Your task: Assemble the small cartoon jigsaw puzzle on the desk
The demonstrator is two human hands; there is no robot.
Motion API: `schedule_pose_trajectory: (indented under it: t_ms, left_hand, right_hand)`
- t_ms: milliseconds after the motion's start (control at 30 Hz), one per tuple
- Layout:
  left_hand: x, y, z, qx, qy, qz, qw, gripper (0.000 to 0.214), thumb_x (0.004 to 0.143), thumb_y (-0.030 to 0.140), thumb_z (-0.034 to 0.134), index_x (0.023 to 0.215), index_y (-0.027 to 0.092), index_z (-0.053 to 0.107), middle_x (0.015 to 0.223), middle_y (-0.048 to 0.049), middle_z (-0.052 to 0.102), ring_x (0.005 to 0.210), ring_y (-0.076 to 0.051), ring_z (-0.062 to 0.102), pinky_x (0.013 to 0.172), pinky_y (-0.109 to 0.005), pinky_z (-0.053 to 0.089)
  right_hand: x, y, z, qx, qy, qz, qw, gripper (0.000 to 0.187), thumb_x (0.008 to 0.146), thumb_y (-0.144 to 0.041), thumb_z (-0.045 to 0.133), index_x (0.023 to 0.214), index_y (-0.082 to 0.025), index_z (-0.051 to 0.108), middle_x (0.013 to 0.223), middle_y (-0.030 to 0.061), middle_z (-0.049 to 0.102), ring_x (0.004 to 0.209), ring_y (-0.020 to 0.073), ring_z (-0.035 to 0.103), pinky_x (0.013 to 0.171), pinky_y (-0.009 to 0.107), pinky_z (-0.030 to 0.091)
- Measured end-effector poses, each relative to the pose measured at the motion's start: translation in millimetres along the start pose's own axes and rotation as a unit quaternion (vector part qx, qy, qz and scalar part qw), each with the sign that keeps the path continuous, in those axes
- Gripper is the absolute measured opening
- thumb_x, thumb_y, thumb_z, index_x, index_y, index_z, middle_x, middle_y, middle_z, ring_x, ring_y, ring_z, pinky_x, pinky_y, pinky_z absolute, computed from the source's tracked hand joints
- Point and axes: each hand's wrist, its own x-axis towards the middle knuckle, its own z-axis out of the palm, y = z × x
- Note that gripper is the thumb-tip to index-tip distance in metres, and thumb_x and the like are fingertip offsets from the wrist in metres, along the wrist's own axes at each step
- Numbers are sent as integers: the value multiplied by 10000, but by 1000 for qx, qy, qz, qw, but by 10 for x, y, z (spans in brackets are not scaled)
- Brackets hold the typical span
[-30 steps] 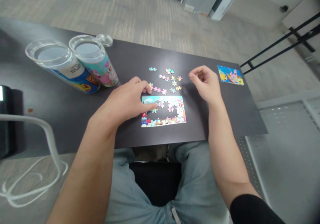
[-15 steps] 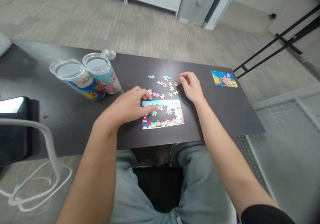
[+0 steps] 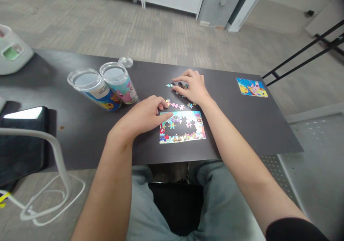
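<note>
In the head view a partly assembled jigsaw puzzle (image 3: 199, 135) lies on the dark table, its border joined and gaps in its middle. My left hand (image 3: 145, 115) rests at its upper left corner, thumb stretched over the top edge, other fingers bent beside a pink row of puzzle pieces (image 3: 175, 105). Nothing shows in that hand. Above the puzzle, my right hand (image 3: 194, 87) reaches over the loose pieces and hides several. Its thumb and index finger are apart, close to a teal puzzle piece (image 3: 169, 85).
Two clear-lidded cans (image 3: 109, 99) (image 3: 126, 90) stand left of my left hand, with a round clear lid (image 3: 125, 62) behind them. A colourful picture card (image 3: 252, 87) lies at the right. A black device (image 3: 23, 140) and a white cable (image 3: 57, 155) are at the left edge.
My right hand has moved left from beside the loose pieces to over them. My left hand stays at the puzzle's upper left corner. The whole view has shifted slightly.
</note>
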Motion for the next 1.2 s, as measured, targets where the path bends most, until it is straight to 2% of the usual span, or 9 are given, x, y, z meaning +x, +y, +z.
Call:
schedule_pose_trajectory:
  t_ms: [200, 300, 400, 500, 567, 733, 933, 1067, 1200]
  left_hand:
    - [7, 59, -26, -12, -6, -22, 1000, 379, 1028, 570, 794, 1212, 241, 833, 1193, -107, 844, 1025, -337, 817, 962, -489, 662]
    - [5, 79, -43, -9, -7, -18, 1000, 335, 1027, 564, 788, 1149, 255, 824, 1192, -105, 852, 1001, -325, 809, 967, -487, 663]
    - [-8, 82, -56, -19, -5, -18, 1000, 269, 1017, 518, 795, 1091, 261, 821, 1148, -91, 862, 949, -309, 797, 949, -478, 668]
    - [-22, 75, -58, -32, -5, -16, 999, 239, 1017, 483, 782, 1067, 252, 821, 1107, -87, 861, 910, -301, 781, 933, -476, 660]
    - [-25, 66, -51, -35, -3, -12, 999, 237, 1018, 479, 783, 1069, 252, 823, 1106, -83, 860, 910, -298, 779, 921, -465, 650]
    - [-9, 44, -28, -53, -1, -12, 999, 182, 1050, 425, 772, 1058, 249, 819, 1076, -71, 856, 902, -280, 788, 865, -419, 614]
    - [-35, 24, -45, -62, 24, -18, 998, 101, 1075, 358, 813, 1057, 259, 820, 1068, -67, 862, 911, -282, 787, 831, -411, 577]
    - [-59, -16, -54, -62, 48, -30, 996, 116, 1100, 357, 839, 1041, 266, 799, 1034, -65, 841, 930, -294, 771, 814, -422, 546]
    - [-52, -61, -30, -77, 99, -26, 992, 75, 1104, 275, 852, 1128, 258, 783, 1064, -59, 838, 962, -276, 762, 834, -402, 543]
  right_hand:
    - [36, -135, 8, 1, -20, 9, 1000, 97, 1129, -297, 988, 1184, -361, 1036, 1354, 116, 877, 1390, 474, 756, 1320, 762, 456]
    - [40, -178, 1, -1, -28, 16, 999, 106, 1124, -247, 946, 1101, -332, 1004, 1314, 109, 882, 1379, 466, 760, 1296, 733, 452]
    - [34, -225, 2, 2, -36, 13, 999, 86, 1140, -263, 909, 1110, -318, 969, 1292, 106, 883, 1318, 441, 766, 1282, 705, 445]
    - [30, -275, 8, 5, -40, 13, 999, 20, 1140, -303, 941, 1121, -309, 939, 1313, 106, 894, 1276, 424, 773, 1277, 685, 437]
    - [25, -303, 10, 3, -45, 16, 999, 47, 1145, -307, 957, 1108, -299, 930, 1325, 110, 897, 1287, 423, 778, 1269, 669, 433]
    - [-18, -349, -13, -5, -62, 17, 998, 57, 1168, -235, 900, 1128, -276, 907, 1365, 120, 885, 1353, 411, 758, 1251, 602, 418]
    - [-71, -371, -51, 18, -86, -8, 996, 103, 1125, -180, 876, 1120, -275, 838, 1263, 90, 889, 1257, 382, 779, 1258, 598, 423]
    - [-93, -302, -5, 101, -87, -27, 991, 137, 1076, -183, 872, 1088, -290, 787, 1096, 32, 876, 1090, 327, 805, 1252, 598, 476]
    - [-129, -245, 6, 275, -111, -47, 954, 254, 1026, -374, 960, 1198, -302, 787, 1028, -1, 848, 978, 272, 782, 1064, 483, 598]
